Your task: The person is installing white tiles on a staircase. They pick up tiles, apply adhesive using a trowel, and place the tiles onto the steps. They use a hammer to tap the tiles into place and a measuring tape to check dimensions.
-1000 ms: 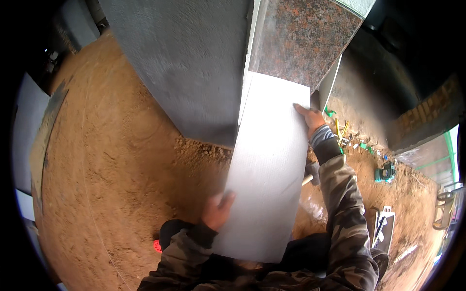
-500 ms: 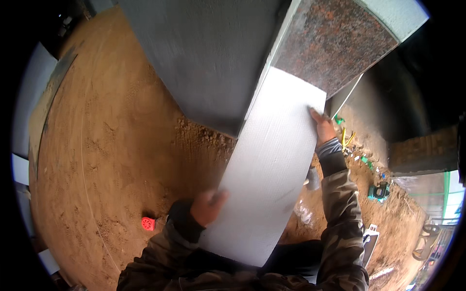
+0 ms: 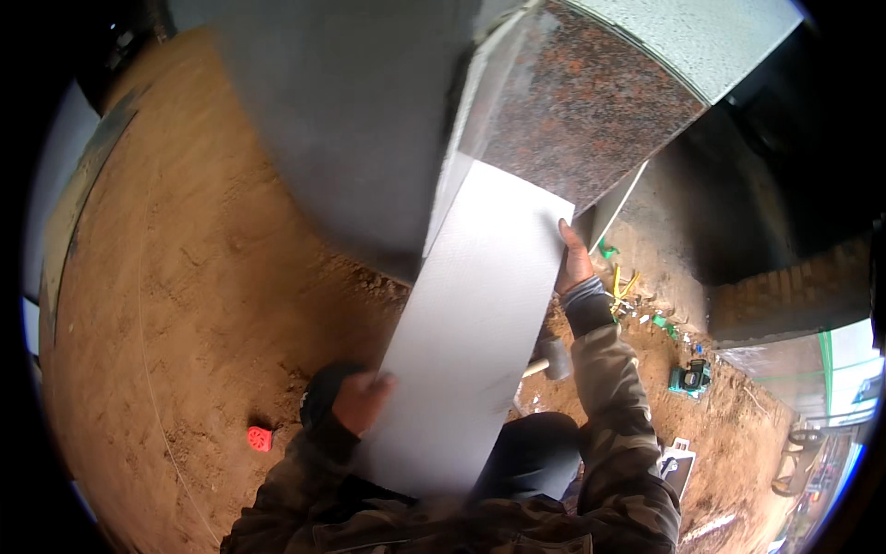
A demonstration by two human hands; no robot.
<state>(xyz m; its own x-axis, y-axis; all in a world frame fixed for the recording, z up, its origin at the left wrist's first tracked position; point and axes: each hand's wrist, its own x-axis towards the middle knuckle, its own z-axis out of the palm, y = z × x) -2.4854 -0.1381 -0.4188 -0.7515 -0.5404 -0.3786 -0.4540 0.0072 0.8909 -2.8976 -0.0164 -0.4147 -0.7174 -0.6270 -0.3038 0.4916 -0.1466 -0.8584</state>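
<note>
A long white rectangular slab slants from my lap up toward the granite-faced block. My right hand grips its right edge near the far end, thumb on the top face and the other fingers hidden behind. At the slab's left edge, closer to me, is my left hand, blurred, its thumb over the edge and its other fingers hard to make out. Just beyond the slab's far end is a speckled red-brown granite panel, with a dark grey wall face to its left.
A mallet lies on the dirt right of the slab. Farther right are yellow-handled pliers, green scraps, a teal and black tool and a white tray. A red reel sits on the left, near a thin string on the ground.
The view has shifted, and the slab and both hands now appear farther left. The slab's far end sits slightly lower in the picture. More of the mallet shows beside it.
</note>
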